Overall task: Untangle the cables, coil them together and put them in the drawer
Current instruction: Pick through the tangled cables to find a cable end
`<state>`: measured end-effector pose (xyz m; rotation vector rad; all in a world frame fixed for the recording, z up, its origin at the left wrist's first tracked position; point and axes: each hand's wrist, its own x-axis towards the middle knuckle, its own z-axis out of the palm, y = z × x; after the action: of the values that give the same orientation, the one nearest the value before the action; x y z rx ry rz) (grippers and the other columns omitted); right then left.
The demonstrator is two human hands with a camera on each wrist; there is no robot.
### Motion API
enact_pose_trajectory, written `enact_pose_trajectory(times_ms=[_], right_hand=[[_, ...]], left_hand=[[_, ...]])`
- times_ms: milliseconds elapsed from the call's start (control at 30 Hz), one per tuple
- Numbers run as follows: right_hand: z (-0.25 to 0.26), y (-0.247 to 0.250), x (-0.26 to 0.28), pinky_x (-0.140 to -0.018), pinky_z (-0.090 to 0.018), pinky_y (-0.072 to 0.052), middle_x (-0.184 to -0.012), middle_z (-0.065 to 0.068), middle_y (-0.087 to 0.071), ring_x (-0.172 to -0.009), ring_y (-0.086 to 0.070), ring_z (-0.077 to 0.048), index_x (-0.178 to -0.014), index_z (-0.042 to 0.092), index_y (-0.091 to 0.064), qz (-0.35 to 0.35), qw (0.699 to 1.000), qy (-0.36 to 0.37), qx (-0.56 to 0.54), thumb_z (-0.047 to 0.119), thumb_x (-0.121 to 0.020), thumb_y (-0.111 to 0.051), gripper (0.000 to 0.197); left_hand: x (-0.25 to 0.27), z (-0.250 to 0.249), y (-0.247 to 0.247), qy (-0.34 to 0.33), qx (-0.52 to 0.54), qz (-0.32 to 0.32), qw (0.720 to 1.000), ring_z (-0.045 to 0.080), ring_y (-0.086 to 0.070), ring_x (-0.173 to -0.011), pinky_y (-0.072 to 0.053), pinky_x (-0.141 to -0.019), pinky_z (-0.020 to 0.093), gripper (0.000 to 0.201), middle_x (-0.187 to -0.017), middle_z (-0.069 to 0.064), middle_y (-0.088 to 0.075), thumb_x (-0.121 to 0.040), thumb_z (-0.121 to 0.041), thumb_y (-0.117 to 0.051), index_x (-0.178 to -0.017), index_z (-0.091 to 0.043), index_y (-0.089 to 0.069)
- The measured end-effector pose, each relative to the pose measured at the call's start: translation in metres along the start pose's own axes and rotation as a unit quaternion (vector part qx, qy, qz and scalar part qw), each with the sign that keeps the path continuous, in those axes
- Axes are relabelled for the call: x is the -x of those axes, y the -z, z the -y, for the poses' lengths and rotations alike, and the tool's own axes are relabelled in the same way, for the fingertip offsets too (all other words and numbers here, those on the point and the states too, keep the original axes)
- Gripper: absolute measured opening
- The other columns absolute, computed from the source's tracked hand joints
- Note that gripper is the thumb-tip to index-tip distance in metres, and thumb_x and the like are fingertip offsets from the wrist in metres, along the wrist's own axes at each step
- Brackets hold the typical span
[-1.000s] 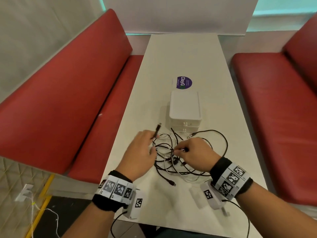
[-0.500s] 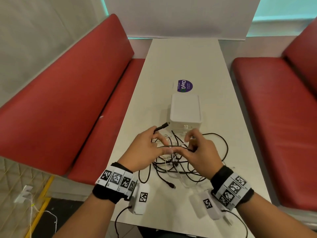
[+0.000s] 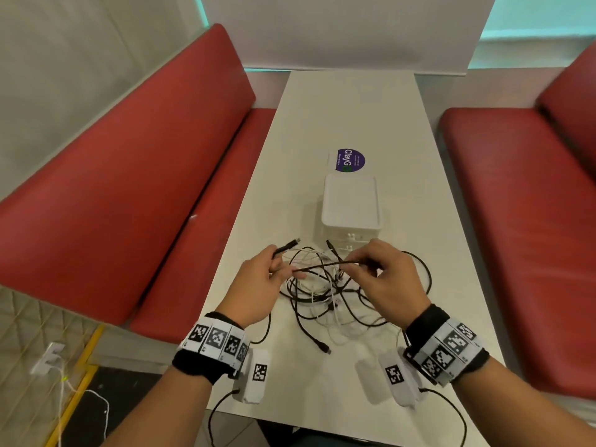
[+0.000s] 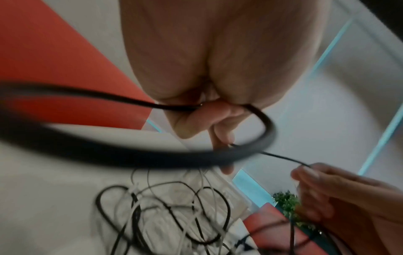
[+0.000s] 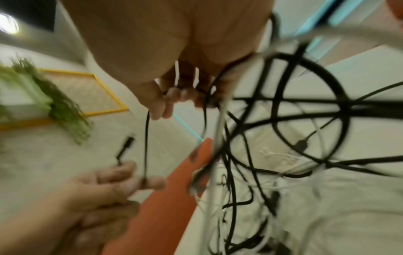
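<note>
A tangle of black and white cables [image 3: 325,295] lies on the white table [image 3: 348,108], just in front of a small white drawer box [image 3: 351,204]. My left hand [image 3: 274,266] pinches a black cable [image 3: 319,266] near its plug [image 3: 292,243], which sticks up past my fingers. My right hand [image 3: 361,262] pinches the same black cable a short way along, so a taut stretch runs between both hands above the heap. The left wrist view shows the black cable [image 4: 281,157] running from my fingers to the right hand [image 4: 309,174]. In the right wrist view the cables [image 5: 283,138] hang blurred.
Red bench seats [image 3: 129,175] [image 3: 522,221] flank the table on both sides. A purple round sticker [image 3: 350,160] lies beyond the drawer box. One loose black plug end [image 3: 325,350] trails toward the near table edge.
Both hands have lifted off the heap and drawn apart, stretching a length of black cable between them. The plug end in my left hand has risen.
</note>
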<state>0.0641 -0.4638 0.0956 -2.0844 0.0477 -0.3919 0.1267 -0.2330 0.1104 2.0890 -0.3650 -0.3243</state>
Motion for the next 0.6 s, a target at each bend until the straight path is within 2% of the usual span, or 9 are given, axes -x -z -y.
enact_pose_trajectory(times_ms=[67,100,167,233,333,367,433,500,600], right_hand=[[0.012,-0.001,0.005,-0.063,-0.021,-0.045,-0.071,0.005,-0.062,-0.067,-0.057,-0.015,-0.084,0.021,-0.071,0.001,0.998,0.069,0.003,0.016,-0.087,-0.077,0.008],[0.016,-0.002,0.008,-0.062,-0.024,-0.046,-0.069,0.005,-0.061,-0.067,-0.057,-0.016,-0.086,0.024,-0.069,0.025,0.998,0.063,0.013,0.021,-0.091,-0.073,0.007],[0.011,-0.005,0.011,-0.061,-0.034,-0.047,-0.062,0.002,-0.059,-0.062,-0.055,-0.016,-0.086,0.028,-0.060,0.093,0.992,0.010,0.087,0.037,-0.098,-0.059,0.015],[0.001,-0.006,0.011,-0.060,-0.036,-0.045,-0.058,0.002,-0.057,-0.060,-0.054,-0.015,-0.082,0.027,-0.052,0.146,0.968,-0.026,0.204,0.050,-0.100,-0.047,0.030],[-0.010,-0.005,0.009,-0.059,-0.035,-0.041,-0.059,0.004,-0.058,-0.062,-0.054,-0.015,-0.078,0.024,-0.050,0.182,0.954,-0.084,0.223,0.062,-0.098,-0.042,0.044],[-0.012,-0.005,0.008,-0.060,-0.035,-0.042,-0.060,0.004,-0.058,-0.061,-0.054,-0.015,-0.077,0.021,-0.052,0.189,0.954,-0.107,0.207,0.068,-0.096,-0.041,0.052],[-0.013,-0.004,0.004,-0.063,-0.039,-0.045,-0.061,0.002,-0.057,-0.060,-0.051,-0.016,-0.074,0.012,-0.057,0.204,0.953,-0.155,0.163,0.075,-0.092,-0.041,0.067],[-0.007,-0.001,0.000,-0.067,-0.040,-0.046,-0.068,0.002,-0.063,-0.062,-0.054,-0.015,-0.074,0.008,-0.065,0.196,0.959,-0.163,0.121,0.067,-0.094,-0.049,0.064],[0.017,0.005,-0.007,-0.074,-0.026,-0.045,-0.090,0.002,-0.064,-0.080,-0.060,-0.009,-0.088,0.020,-0.073,0.078,0.994,-0.047,0.059,0.036,-0.097,-0.064,0.021]], left_hand=[[0.002,0.002,-0.006,0.001,-0.032,0.002,0.999,-0.007,-0.064,-0.070,-0.041,-0.058,0.018,0.030,-0.088,-0.008,-0.079,-0.099,-0.001,-0.051,-0.079,-0.015,-0.033],[0.002,0.000,-0.008,0.000,-0.037,-0.009,0.999,-0.005,-0.062,-0.064,-0.042,-0.056,0.015,0.028,-0.087,-0.007,-0.078,-0.099,0.000,-0.050,-0.080,-0.016,-0.035],[0.002,-0.002,-0.008,0.011,0.001,-0.038,0.999,0.006,-0.069,-0.070,-0.055,-0.065,0.023,0.026,-0.085,0.000,-0.075,-0.099,0.002,-0.049,-0.083,-0.018,-0.043],[0.001,-0.003,-0.003,0.024,0.064,-0.037,0.997,0.018,-0.076,-0.082,-0.059,-0.083,0.034,0.020,-0.086,0.010,-0.075,-0.099,0.008,-0.048,-0.087,-0.008,-0.047],[0.006,-0.009,0.002,0.032,0.191,-0.003,0.981,0.026,-0.076,-0.083,-0.063,-0.079,0.039,0.011,-0.091,0.023,-0.075,-0.097,0.019,-0.046,-0.097,0.011,-0.054],[0.008,-0.012,0.002,0.035,0.223,0.003,0.974,0.028,-0.075,-0.078,-0.063,-0.074,0.038,0.018,-0.092,0.025,-0.074,-0.097,0.020,-0.046,-0.095,0.008,-0.060],[0.012,-0.013,0.002,0.044,0.252,0.007,0.967,0.023,-0.068,-0.066,-0.058,-0.062,0.031,0.048,-0.091,0.024,-0.073,-0.096,0.020,-0.045,-0.076,-0.015,-0.069],[0.013,-0.010,0.002,0.051,0.213,0.009,0.976,0.014,-0.053,-0.058,-0.041,-0.050,0.022,0.048,-0.082,0.014,-0.070,-0.096,0.020,-0.042,-0.070,-0.018,-0.056],[0.010,-0.001,0.002,0.052,0.103,0.015,0.993,0.008,-0.046,-0.062,-0.035,-0.063,0.027,0.029,-0.073,0.004,-0.058,-0.088,0.005,-0.047,-0.073,-0.017,-0.036]])
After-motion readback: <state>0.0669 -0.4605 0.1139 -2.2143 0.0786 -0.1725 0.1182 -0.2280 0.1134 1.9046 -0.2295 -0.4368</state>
